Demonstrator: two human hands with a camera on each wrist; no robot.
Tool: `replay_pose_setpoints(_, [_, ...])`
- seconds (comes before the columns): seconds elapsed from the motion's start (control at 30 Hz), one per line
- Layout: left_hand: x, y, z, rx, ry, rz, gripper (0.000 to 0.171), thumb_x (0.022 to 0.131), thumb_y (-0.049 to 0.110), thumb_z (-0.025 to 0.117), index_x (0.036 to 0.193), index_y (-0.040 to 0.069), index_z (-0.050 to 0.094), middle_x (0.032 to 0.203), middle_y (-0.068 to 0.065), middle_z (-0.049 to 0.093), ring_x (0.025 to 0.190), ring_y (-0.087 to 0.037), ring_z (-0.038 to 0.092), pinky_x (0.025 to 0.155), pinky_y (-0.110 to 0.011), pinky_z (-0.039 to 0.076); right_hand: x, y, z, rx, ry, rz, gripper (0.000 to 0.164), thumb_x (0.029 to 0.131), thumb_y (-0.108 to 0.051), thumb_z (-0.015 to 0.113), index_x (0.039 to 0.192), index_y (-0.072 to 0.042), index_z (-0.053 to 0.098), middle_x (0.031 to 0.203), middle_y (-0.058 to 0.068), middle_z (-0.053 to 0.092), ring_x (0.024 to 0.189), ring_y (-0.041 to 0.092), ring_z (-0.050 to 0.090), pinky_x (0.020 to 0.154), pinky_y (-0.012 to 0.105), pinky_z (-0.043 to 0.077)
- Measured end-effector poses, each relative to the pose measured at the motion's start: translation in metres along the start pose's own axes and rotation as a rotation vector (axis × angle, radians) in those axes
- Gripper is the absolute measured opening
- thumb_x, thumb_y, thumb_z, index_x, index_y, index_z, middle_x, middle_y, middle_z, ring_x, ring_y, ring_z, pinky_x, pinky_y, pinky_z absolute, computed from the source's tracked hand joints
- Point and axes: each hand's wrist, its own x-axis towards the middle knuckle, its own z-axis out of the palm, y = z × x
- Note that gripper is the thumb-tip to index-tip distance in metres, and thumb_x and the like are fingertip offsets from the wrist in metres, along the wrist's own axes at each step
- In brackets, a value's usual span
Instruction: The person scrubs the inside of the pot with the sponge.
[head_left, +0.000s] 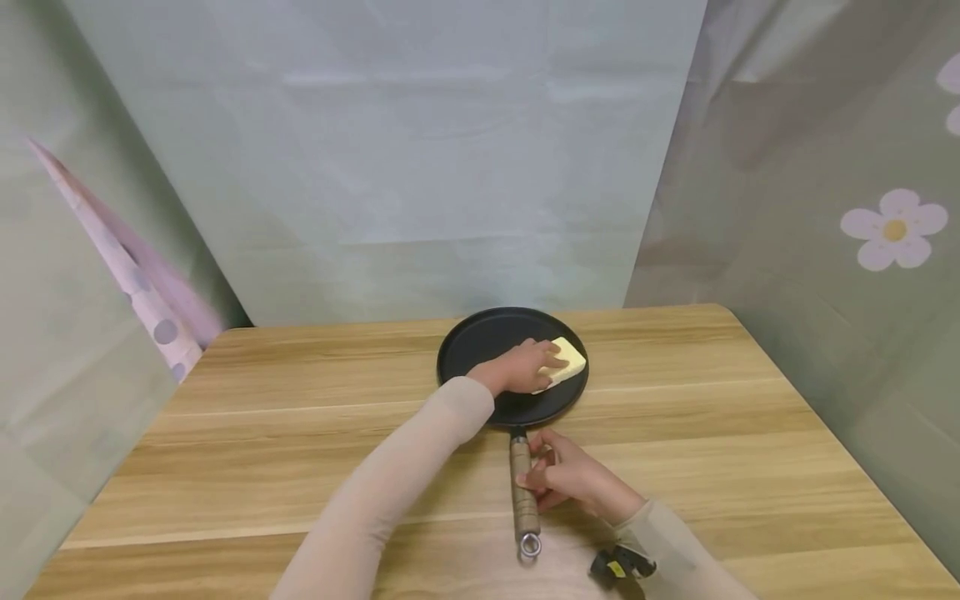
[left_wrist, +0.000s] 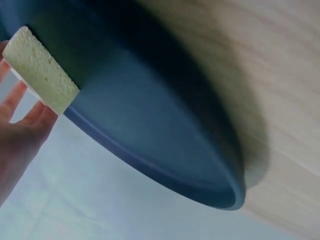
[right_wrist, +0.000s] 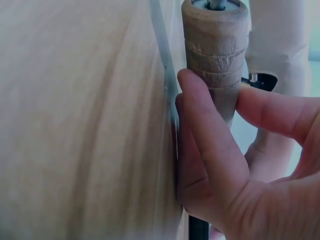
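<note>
A round black flat pan (head_left: 476, 343) lies on the table, its wooden handle (head_left: 528, 515) pointing toward me. Over the pan's right side, my left hand (head_left: 521, 367) holds a pale yellow sponge (head_left: 572, 360). The left wrist view shows the fingers along one side of the sponge (left_wrist: 42, 72), which sits against the pan's dark inner surface (left_wrist: 145, 110). My right hand (head_left: 576, 479) pinches the handle from the right, thumb on one side and fingers on the other; the right wrist view shows this grip on the ringed wood (right_wrist: 215, 47).
The wood-grain table (head_left: 675, 400) extends to both sides of the pan. Pale curtains hang behind it and at both sides, the right one with a flower print (head_left: 894, 229). A metal ring (head_left: 530, 546) ends the handle. A small black device (head_left: 622, 567) sits at my right wrist.
</note>
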Motion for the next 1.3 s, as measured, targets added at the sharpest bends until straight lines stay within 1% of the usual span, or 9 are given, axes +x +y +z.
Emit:
replay_pose_setpoints(0.23, [-0.013, 0.0, 0.006, -0.001, 0.001, 0.059, 0.047, 0.096, 0.017, 0.058, 0.142, 0.019, 0.05, 0.151, -0.008, 0.036, 0.135, -0.032, 0.035, 0.109, -0.04, 0.032, 0.0, 0.0, 0.0, -0.002, -0.003, 0.004, 0.04, 0.079, 0.002, 0.066, 0.111, 0.006, 0.042, 0.08, 0.012, 0.053, 0.064, 0.019, 0.057, 0.058, 0.038, 0.056])
replay_pose_setpoints(0.57, [-0.04, -0.001, 0.008, -0.02, -0.007, 0.139, 0.046, 0.096, 0.016, 0.057, 0.142, 0.019, 0.05, 0.151, -0.007, 0.036, 0.135, -0.031, 0.035, 0.109, -0.04, 0.033, 0.001, 0.002, 0.0, -0.007, -0.007, 0.013, 0.041, 0.08, 0.0, 0.066, 0.113, 0.006, 0.042, 0.082, 0.013, 0.054, 0.064, 0.02, 0.059, 0.059, 0.038, 0.056])
replay_pose_setpoints(0.7, [-0.05, -0.002, 0.009, -0.026, -0.012, 0.155, 0.046, 0.096, 0.015, 0.057, 0.142, 0.018, 0.05, 0.151, -0.007, 0.037, 0.135, -0.031, 0.035, 0.109, -0.04, 0.032, 0.001, 0.003, -0.001, 0.002, -0.02, 0.0, 0.04, 0.081, 0.0, 0.066, 0.112, 0.006, 0.041, 0.083, 0.013, 0.053, 0.063, 0.02, 0.06, 0.06, 0.039, 0.056])
replay_pose_setpoints(0.83, [-0.055, -0.004, 0.011, -0.06, 0.005, 0.164, 0.046, 0.096, 0.014, 0.057, 0.141, 0.018, 0.051, 0.151, -0.006, 0.038, 0.136, -0.029, 0.034, 0.11, -0.04, 0.031, 0.0, 0.004, -0.002, 0.015, -0.025, -0.013, 0.038, 0.081, 0.001, 0.065, 0.11, 0.006, 0.041, 0.084, 0.013, 0.051, 0.065, 0.02, 0.06, 0.061, 0.039, 0.056])
replay_pose_setpoints(1.0, [-0.058, -0.006, 0.012, -0.113, 0.061, 0.187, 0.046, 0.095, 0.013, 0.059, 0.14, 0.014, 0.051, 0.15, -0.01, 0.038, 0.134, -0.031, 0.035, 0.109, -0.042, 0.031, -0.001, 0.003, -0.003, 0.01, -0.02, -0.015, 0.038, 0.081, 0.001, 0.065, 0.11, 0.007, 0.041, 0.085, 0.013, 0.05, 0.067, 0.02, 0.059, 0.061, 0.039, 0.057])
replay_pose_setpoints(1.07, [-0.058, -0.008, 0.01, -0.125, 0.096, 0.187, 0.046, 0.095, 0.012, 0.06, 0.14, 0.012, 0.052, 0.149, -0.012, 0.038, 0.134, -0.033, 0.036, 0.11, -0.044, 0.029, -0.001, 0.003, -0.003, 0.006, -0.019, -0.013, 0.038, 0.081, 0.001, 0.065, 0.111, 0.006, 0.042, 0.084, 0.013, 0.051, 0.065, 0.02, 0.06, 0.06, 0.039, 0.056])
replay_pose_setpoints(1.13, [-0.057, -0.012, 0.008, -0.124, 0.133, 0.163, 0.047, 0.094, 0.012, 0.06, 0.14, 0.012, 0.051, 0.15, -0.012, 0.038, 0.135, -0.033, 0.035, 0.11, -0.045, 0.029, 0.0, 0.003, -0.003, -0.001, -0.016, -0.009, 0.039, 0.081, 0.0, 0.066, 0.111, 0.006, 0.042, 0.083, 0.013, 0.052, 0.063, 0.02, 0.059, 0.059, 0.038, 0.056])
replay_pose_setpoints(1.2, [-0.056, -0.017, 0.006, -0.125, 0.168, 0.122, 0.047, 0.094, 0.011, 0.06, 0.14, 0.012, 0.051, 0.149, -0.013, 0.038, 0.135, -0.035, 0.035, 0.11, -0.046, 0.029, 0.0, 0.004, -0.003, -0.008, -0.015, -0.005, 0.039, 0.081, -0.001, 0.066, 0.111, 0.006, 0.042, 0.082, 0.013, 0.053, 0.063, 0.019, 0.059, 0.058, 0.037, 0.056])
replay_pose_setpoints(1.3, [-0.054, -0.026, 0.002, -0.116, 0.204, 0.031, 0.047, 0.094, 0.012, 0.059, 0.14, 0.012, 0.052, 0.149, -0.014, 0.037, 0.134, -0.036, 0.035, 0.109, -0.046, 0.031, 0.0, 0.003, -0.003, -0.011, -0.014, 0.001, 0.041, 0.081, -0.001, 0.067, 0.112, 0.006, 0.042, 0.082, 0.012, 0.054, 0.064, 0.019, 0.059, 0.058, 0.037, 0.056])
